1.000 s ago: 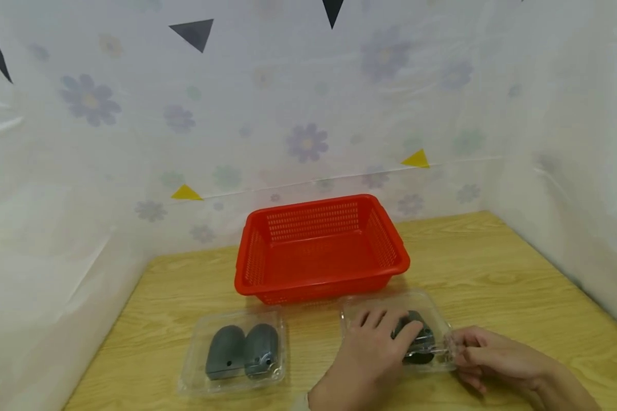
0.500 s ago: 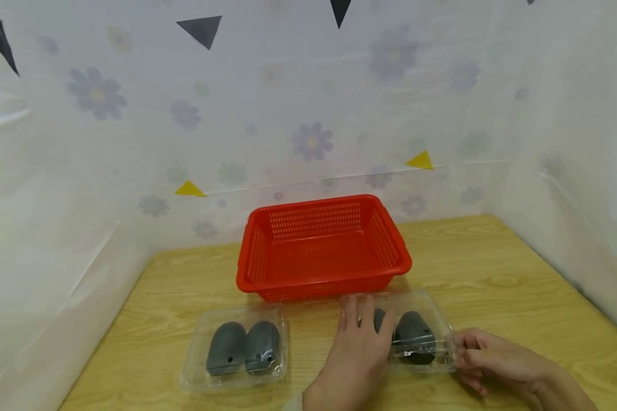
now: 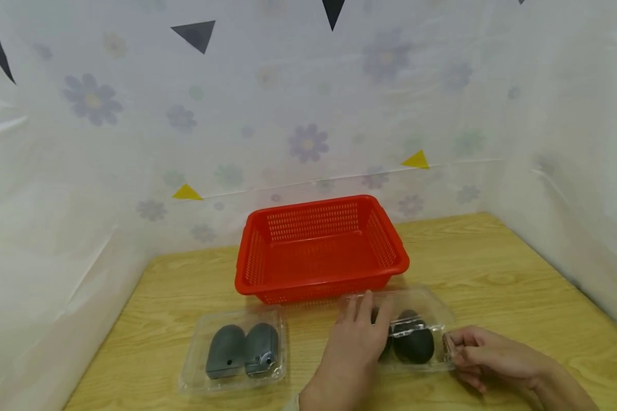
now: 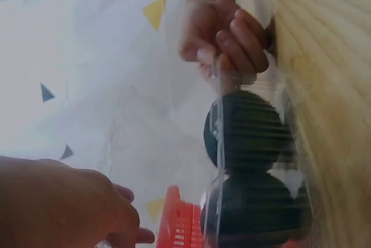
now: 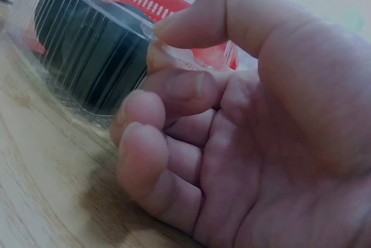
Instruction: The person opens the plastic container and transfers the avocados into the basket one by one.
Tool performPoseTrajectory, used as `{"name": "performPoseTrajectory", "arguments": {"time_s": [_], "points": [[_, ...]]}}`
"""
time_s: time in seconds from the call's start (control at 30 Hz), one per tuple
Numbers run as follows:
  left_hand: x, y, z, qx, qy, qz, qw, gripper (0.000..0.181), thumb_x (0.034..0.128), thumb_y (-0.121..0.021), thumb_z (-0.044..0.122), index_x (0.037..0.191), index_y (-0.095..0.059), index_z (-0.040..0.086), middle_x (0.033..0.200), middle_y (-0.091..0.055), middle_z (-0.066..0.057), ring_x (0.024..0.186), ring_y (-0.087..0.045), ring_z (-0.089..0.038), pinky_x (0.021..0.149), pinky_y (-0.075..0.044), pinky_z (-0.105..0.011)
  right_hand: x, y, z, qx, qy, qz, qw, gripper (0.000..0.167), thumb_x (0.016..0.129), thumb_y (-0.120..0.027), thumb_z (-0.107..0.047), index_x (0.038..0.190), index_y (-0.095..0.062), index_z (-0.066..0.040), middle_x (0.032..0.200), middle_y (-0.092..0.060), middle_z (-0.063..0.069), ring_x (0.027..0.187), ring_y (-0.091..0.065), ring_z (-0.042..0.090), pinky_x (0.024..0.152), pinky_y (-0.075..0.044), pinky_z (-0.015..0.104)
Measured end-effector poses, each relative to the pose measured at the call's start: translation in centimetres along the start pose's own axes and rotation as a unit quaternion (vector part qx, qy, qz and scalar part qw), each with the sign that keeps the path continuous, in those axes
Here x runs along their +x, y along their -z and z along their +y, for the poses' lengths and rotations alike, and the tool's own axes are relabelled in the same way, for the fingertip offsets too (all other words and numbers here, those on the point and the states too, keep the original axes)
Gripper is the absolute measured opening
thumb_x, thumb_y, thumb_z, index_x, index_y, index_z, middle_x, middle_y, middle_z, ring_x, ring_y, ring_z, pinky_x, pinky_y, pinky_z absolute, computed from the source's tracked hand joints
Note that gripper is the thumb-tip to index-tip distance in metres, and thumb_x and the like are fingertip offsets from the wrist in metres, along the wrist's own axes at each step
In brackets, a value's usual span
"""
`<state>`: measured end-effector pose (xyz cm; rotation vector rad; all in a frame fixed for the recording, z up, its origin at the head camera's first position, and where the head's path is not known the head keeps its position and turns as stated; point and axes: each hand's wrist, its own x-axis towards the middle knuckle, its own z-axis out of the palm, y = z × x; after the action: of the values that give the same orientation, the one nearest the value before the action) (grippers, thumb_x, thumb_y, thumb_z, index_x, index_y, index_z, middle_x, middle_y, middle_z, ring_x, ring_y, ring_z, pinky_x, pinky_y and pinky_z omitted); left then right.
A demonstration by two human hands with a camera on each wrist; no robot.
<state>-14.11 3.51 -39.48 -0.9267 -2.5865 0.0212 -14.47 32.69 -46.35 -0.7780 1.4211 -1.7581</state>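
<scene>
A clear plastic clamshell box (image 3: pixel 439 348) stands on the table at the right, with dark green, rounded things like avocados (image 3: pixel 413 345) inside. Its lid (image 3: pixel 427 299) is tilted up at the front, apart from the tray. My left hand (image 3: pixel 349 351) touches the left part of this lid, fingers extended, partly covering one dark thing. At the box's right end, my right hand (image 3: pixel 499 357) pinches the rim between thumb and forefinger; its other fingers are curled in the right wrist view.
A red plastic basket (image 3: pixel 324 288) stands just behind the boxes. Another clear clamshell box (image 3: pixel 195 357), lid down, holds two similar dark things (image 3: pixel 226 351) at the left. White flowered sheeting (image 3: pixel 308 103) surrounds the wooden table (image 3: pixel 493 274) at the back and sides.
My left hand has shifted left from over the middle of the right box to its left part. The lid's front edge has risen. My right hand keeps its pinch.
</scene>
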Motion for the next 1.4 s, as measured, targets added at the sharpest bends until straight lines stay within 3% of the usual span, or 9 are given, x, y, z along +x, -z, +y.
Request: {"name": "performPoseTrajectory", "arguments": {"time_s": [0.1, 0.27, 0.47, 0.63, 0.8, 0.93, 1.13, 1.27, 1.4], "points": [[-0.1, 0.0, -0.9, -0.022, -0.011, 0.060, 0.9979, 0.056, 0.0827, -0.077, 0.006, 0.132, -0.053, 0.017, 0.125, -0.066, -0.006, 0.112, -0.066, -0.023, 0.077, -0.062, -0.032, -0.1, 0.1, 0.0, 0.003, -0.007, 0.000, 1.0000, 0.013, 0.099, -0.029, 0.002, 0.090, -0.030, 0.011, 0.063, -0.025, 0.029, 0.053, -0.024, 0.044, 0.043, -0.034, 0.039], [0.0, 0.1, -2.7, -0.097, -0.009, 0.060, 0.9934, 0.044, 0.0861, -0.072, 0.003, 0.126, -0.062, 0.018, 0.122, -0.068, -0.001, 0.113, -0.066, -0.018, 0.089, -0.059, -0.033, 0.0, 0.3, 0.3, 0.017, 0.008, -0.015, 0.9997, 0.014, 0.100, -0.025, 0.003, 0.090, -0.028, 0.012, 0.064, -0.023, 0.030, 0.052, -0.021, 0.045, 0.044, -0.025, 0.047], [0.2, -0.5, -4.6, -0.210, 0.054, 0.107, 0.9704, 0.028, 0.0924, -0.068, 0.009, 0.119, -0.066, 0.017, 0.114, -0.070, 0.001, 0.102, -0.068, -0.014, 0.085, -0.059, -0.030, 0.1, 0.4, 0.4, 0.020, 0.004, -0.011, 0.9997, 0.017, 0.103, -0.024, 0.000, 0.092, -0.029, 0.012, 0.066, -0.024, 0.030, 0.055, -0.021, 0.045, 0.045, -0.026, 0.048], [0.3, -0.8, -5.2, -0.270, 0.109, 0.087, 0.9526, 0.031, 0.0973, -0.063, 0.013, 0.128, -0.059, 0.013, 0.118, -0.068, -0.002, 0.103, -0.067, -0.013, 0.087, -0.059, -0.028, 0.1, 0.4, 0.3, 0.030, 0.006, -0.003, 0.9995, 0.021, 0.105, -0.021, -0.002, 0.094, -0.030, 0.013, 0.070, -0.022, 0.029, 0.061, -0.022, 0.047, 0.049, -0.032, 0.047], [0.2, -0.9, -5.6, -0.297, 0.131, 0.069, 0.9432, 0.033, 0.0990, -0.060, 0.015, 0.131, -0.055, 0.011, 0.122, -0.066, -0.004, 0.102, -0.066, -0.012, 0.085, -0.059, -0.025, 0.1, 0.2, 0.0, 0.051, -0.023, 0.074, 0.9956, 0.024, 0.107, -0.024, -0.005, 0.107, -0.046, 0.004, 0.080, -0.049, 0.009, 0.066, -0.054, 0.024, 0.062, -0.056, 0.035], [0.1, -0.9, -5.9, -0.291, 0.135, 0.086, 0.9431, 0.030, 0.0986, -0.061, 0.016, 0.128, -0.056, 0.010, 0.118, -0.066, -0.005, 0.099, -0.067, -0.013, 0.084, -0.059, -0.025, 0.4, 0.0, -0.4, 0.028, -0.041, 0.167, 0.9847, 0.024, 0.107, -0.032, -0.009, 0.123, -0.047, 0.001, 0.106, -0.057, -0.003, 0.089, -0.063, 0.012, 0.082, -0.059, 0.037], [-0.5, 0.2, -6.6, -0.249, 0.156, 0.075, 0.9530, 0.035, 0.0970, -0.064, 0.021, 0.129, -0.054, 0.009, 0.119, -0.064, -0.007, 0.084, -0.069, -0.013, 0.076, -0.060, -0.025, 1.0, -0.7, -0.7, -0.075, -0.092, 0.290, 0.9496, 0.047, 0.106, -0.044, -0.023, 0.147, -0.035, -0.001, 0.138, -0.055, -0.003, 0.116, -0.058, 0.002, 0.095, -0.053, 0.028], [-1.5, 1.4, -7.2, -0.226, 0.161, 0.035, 0.9600, 0.040, 0.0958, -0.066, 0.027, 0.130, -0.053, 0.010, 0.119, -0.064, -0.006, 0.071, -0.063, -0.009, 0.067, -0.058, -0.021, 1.7, -1.1, -0.9, -0.080, -0.082, 0.306, 0.9451, 0.056, 0.107, -0.044, -0.023, 0.155, -0.023, -0.005, 0.151, -0.047, 0.004, 0.124, -0.057, 0.001, 0.099, -0.051, 0.024], [-2.2, 1.6, -7.5, -0.226, 0.144, 0.003, 0.9634, 0.041, 0.0928, -0.070, 0.029, 0.126, -0.054, 0.010, 0.111, -0.066, -0.005, 0.066, -0.059, -0.008, 0.060, -0.053, -0.018, 1.8, -1.1, -0.9, -0.088, -0.045, 0.290, 0.9519, 0.055, 0.107, -0.042, -0.016, 0.156, -0.020, -0.005, 0.150, -0.048, -0.004, 0.126, -0.056, 0.000, 0.100, -0.052, 0.025]]}}
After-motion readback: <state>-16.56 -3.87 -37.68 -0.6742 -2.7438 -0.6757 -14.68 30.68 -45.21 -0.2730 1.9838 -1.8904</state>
